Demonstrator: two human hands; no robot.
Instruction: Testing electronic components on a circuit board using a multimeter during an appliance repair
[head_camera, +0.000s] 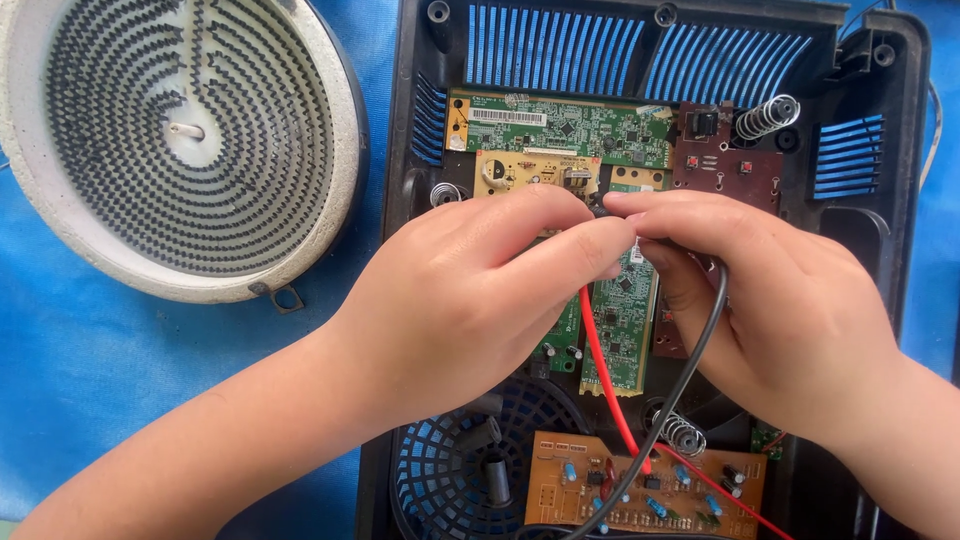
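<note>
Head cam, looks steeply down, close over open black casing (905, 260); prob. near-vertical.

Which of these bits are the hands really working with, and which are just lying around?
In hand:
left hand and right hand, fingertips pinched together
red wire
black wire
orange circuit board where the wires run

Lying about:
round coil heater on the blue cloth
green circuit boards
spring
black casing
</note>
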